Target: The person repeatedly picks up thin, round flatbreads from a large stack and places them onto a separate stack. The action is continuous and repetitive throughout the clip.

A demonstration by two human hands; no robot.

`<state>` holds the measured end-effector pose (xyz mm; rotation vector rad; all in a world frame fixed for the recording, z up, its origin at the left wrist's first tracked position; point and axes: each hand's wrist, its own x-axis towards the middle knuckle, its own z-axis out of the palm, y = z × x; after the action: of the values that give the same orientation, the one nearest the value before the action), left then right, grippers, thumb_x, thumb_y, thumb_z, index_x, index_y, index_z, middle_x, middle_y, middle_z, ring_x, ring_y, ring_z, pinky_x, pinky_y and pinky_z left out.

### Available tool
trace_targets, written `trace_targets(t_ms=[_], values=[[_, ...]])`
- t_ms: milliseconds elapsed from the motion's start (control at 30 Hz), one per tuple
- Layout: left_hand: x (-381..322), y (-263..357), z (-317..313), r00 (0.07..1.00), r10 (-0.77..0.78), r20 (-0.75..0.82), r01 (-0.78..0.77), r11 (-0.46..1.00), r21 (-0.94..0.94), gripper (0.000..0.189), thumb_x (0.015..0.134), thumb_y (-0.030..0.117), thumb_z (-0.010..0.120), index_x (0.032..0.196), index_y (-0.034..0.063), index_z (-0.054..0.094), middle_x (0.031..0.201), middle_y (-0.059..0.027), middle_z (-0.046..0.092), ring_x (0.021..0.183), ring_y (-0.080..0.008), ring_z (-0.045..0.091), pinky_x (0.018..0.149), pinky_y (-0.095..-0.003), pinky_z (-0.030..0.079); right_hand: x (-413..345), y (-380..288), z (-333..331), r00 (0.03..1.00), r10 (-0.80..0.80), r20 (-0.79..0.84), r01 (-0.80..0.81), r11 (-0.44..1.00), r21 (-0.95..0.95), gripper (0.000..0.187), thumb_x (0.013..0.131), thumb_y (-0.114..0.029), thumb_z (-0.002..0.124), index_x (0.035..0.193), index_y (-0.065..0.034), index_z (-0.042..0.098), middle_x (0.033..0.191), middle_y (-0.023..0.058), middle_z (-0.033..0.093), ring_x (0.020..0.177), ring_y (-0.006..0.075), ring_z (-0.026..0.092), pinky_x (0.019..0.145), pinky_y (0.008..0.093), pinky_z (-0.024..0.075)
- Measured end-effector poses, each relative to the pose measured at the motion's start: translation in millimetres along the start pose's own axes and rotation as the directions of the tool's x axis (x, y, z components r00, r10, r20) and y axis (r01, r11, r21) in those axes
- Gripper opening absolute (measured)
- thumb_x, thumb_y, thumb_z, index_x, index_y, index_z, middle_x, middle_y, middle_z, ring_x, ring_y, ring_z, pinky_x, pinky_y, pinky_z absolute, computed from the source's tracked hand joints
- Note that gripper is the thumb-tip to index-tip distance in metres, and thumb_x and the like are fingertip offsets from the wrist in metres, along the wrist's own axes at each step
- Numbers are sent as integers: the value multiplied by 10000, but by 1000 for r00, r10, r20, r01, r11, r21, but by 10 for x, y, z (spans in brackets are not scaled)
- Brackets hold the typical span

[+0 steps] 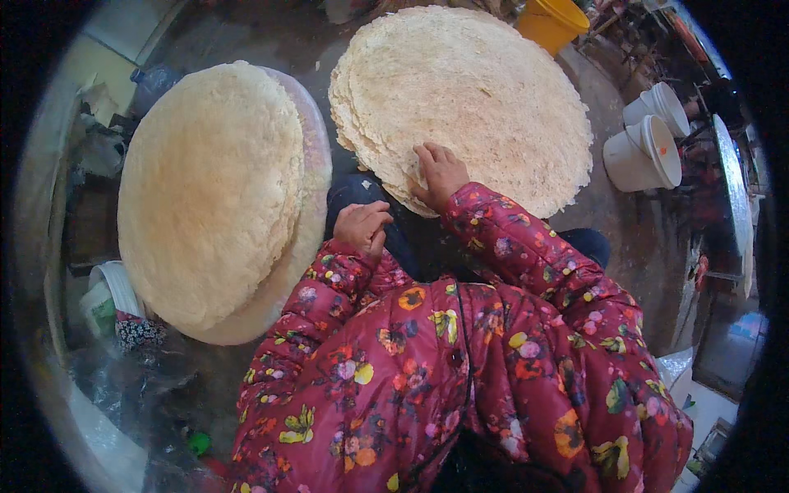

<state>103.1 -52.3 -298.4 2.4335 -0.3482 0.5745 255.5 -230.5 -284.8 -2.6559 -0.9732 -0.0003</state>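
Observation:
My right hand [442, 175] lies on the near left edge of a tall stack of large round thin flatbreads [468, 105], thumb and fingers apart on the top sheet. The stack's rim is ragged, and the layers show along its left side. My left hand [362, 227] is above my dark-trousered knee, between the two piles, its fingers drawn together with nothing seen in them. Left of it, a second pile of round flatbreads [209, 191], smoother on top, sits on a round pale board or base [317, 145]. What bears the right stack is hidden.
A yellow bucket [550, 28] stands behind the right stack. White lidded pails [641, 154] are to the right, near a round pale disc [730, 179]. At the left are a large clear plastic bottle [154, 89] and a tipped white bucket [114, 289].

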Motion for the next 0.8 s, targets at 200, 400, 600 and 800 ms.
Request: trace_targets(t_ms=[200,400,600,800], values=[[-10,-44,42,1000,-10,-5,10,999,-44,244,706,72,610,942,117,655,1108,-79,675,994,-243,635,900,-407,448,53,-100,-104,995,-17,94,27,994,-105,674,800,-295,670,1391,-131,389,1427,113,416,1328,329,382,1026,478,375],[-38,-75,75,1000,1,-27,-3,999,-50,264,683,76,626,941,118,665,1106,-77,678,988,-239,638,891,-409,455,141,-193,-59,986,-164,-23,148,935,-322,573,850,-205,582,1390,-148,400,1407,93,439,1303,317,413,982,494,377],[27,-48,19,998,58,10,-58,996,-61,291,670,83,621,958,102,650,1122,-97,665,962,-279,636,849,-422,471,269,-184,-22,996,-37,76,66,901,-429,415,863,-197,551,1273,-141,527,1202,67,595,1156,291,546,917,486,409],[6,-33,31,999,28,-36,-30,998,-59,265,676,65,610,934,111,652,1097,-98,672,934,-290,633,841,-429,471,553,279,-475,876,161,454,-19,954,-300,200,828,-217,575,932,-111,709,940,137,692,850,342,657,756,452,514]])
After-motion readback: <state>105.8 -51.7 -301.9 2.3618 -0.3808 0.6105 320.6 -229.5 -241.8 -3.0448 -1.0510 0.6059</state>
